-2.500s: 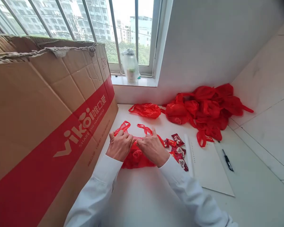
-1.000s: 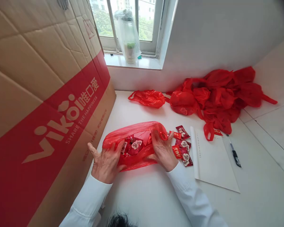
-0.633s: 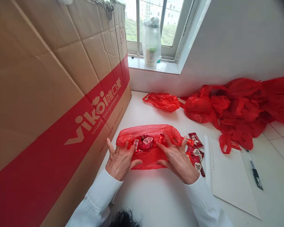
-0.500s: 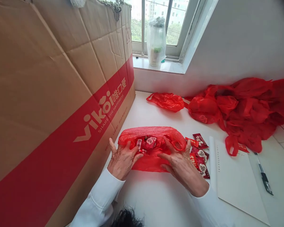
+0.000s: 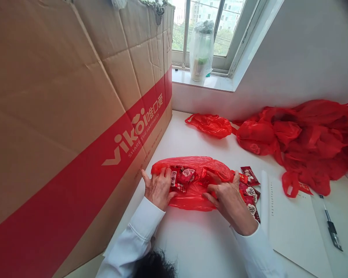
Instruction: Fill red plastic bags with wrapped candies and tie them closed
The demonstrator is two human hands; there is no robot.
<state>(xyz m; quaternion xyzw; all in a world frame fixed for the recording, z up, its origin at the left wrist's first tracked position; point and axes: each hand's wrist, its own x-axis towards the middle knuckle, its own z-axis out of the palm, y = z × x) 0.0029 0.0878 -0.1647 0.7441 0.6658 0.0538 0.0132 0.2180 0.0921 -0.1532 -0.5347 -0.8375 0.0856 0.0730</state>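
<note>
A red plastic bag lies on the white table with its mouth spread open towards me. Inside it are several small dark-red snack packets. My left hand is closed over the bag's left rim, its fingers bent into the mouth and partly hidden. At the right side of the mouth, my right hand has its fingers reaching inside, with thumb and fingers apart; some fingertips are hidden by the plastic. More snack packets lie on the table just right of the bag, partly behind my right hand.
A tall cardboard box walls off the left side. A crumpled red bag and a pile of red bags lie at the back. To the right are a white pad and a pen. A wrapped jar stands on the windowsill.
My left fingers have moved further over the rim into the bag. The right hand's fingers have bent and drawn closer together within the mouth. The whole view has shifted slightly.
</note>
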